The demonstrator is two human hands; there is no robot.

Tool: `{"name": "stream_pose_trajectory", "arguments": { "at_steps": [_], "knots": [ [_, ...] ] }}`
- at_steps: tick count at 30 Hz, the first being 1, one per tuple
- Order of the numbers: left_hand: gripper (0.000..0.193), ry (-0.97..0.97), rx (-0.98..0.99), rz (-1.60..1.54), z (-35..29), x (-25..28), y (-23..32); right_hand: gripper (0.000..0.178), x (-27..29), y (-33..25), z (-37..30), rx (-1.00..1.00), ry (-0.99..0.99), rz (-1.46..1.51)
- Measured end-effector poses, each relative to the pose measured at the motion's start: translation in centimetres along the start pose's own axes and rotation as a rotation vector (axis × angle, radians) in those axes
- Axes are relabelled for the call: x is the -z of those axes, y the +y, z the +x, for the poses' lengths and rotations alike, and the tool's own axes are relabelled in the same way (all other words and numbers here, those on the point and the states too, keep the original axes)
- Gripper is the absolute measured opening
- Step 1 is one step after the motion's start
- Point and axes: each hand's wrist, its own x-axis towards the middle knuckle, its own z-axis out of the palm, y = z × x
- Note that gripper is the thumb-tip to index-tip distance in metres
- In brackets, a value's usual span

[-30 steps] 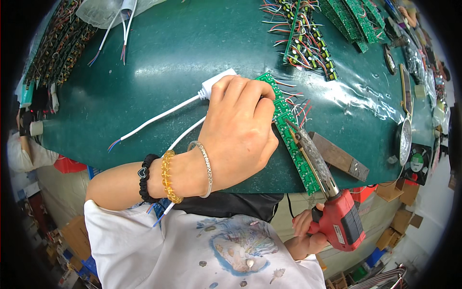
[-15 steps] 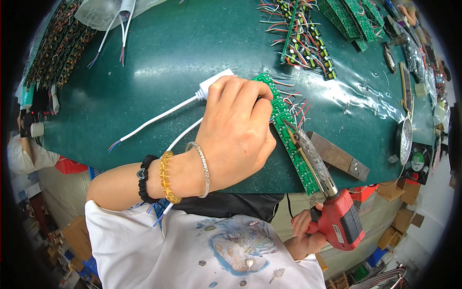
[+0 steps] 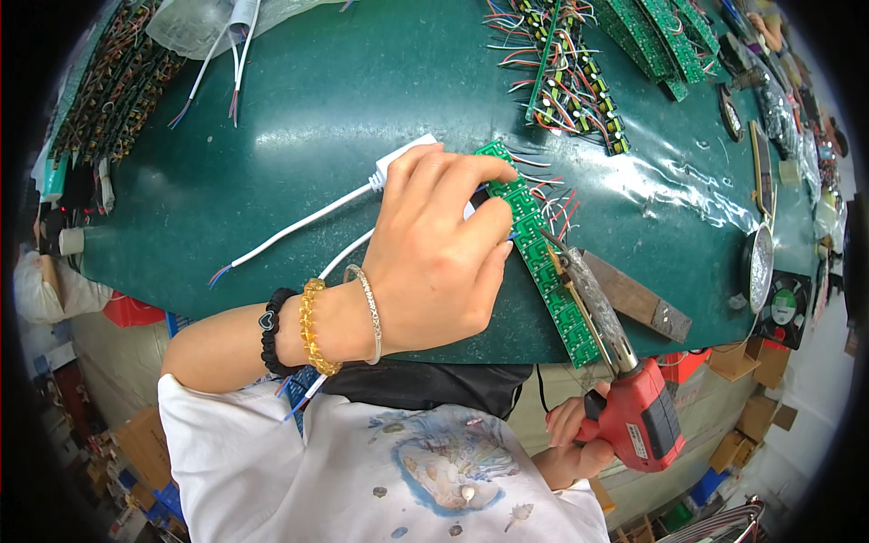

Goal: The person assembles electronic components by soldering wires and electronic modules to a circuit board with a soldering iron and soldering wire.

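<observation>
My left hand (image 3: 444, 244) is closed over the near end of a white plastic housing and a white cable, index fingertip on a narrow green circuit board (image 3: 529, 222). A blue wire end shows at the thumb tip, beside the board. One white housing (image 3: 398, 163) pokes out past the knuckles, its white cable (image 3: 299, 222) running left to bare-tipped coloured wires. Another white cable (image 3: 348, 252) passes beneath my wrist. My right hand (image 3: 579, 439) grips a red-and-black soldering gun (image 3: 641, 416), its tip at the board's right edge. Fine red, white and black wires stick out along that edge.
A dark flat bar (image 3: 638, 297) lies right of the soldering gun on the green tabletop (image 3: 317, 118). Wired boards (image 3: 579, 81) and stacked green boards (image 3: 656, 41) sit at the back right. More boards (image 3: 118, 86) fill the far left, near a plastic bag (image 3: 186, 32).
My left hand has shifted slightly left, with its thumb drawn back from the board and the blue wire end now showing. The board and soldering tip have moved only a little.
</observation>
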Motion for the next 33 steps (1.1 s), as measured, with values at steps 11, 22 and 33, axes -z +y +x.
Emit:
{"name": "stream_pose_trajectory", "arguments": {
  "at_steps": [11, 22, 33],
  "knots": [
    [0.017, -0.064, 0.013, 0.032, 0.7, -0.3, 0.4, 0.088, -0.5, -0.5, 0.2, -0.064, -0.005, 0.024],
    [0.014, -0.057, 0.012, 0.033, 0.7, -0.2, 0.2, 0.068, 4.4, 4.2, -4.5, -0.046, -0.155, 0.380],
    [0.013, -0.045, -0.006, 0.029, 0.5, -0.4, 0.0, 0.078, 0.7, 1.3, -1.2, -0.114, 0.303, 0.288]
  ]
}}
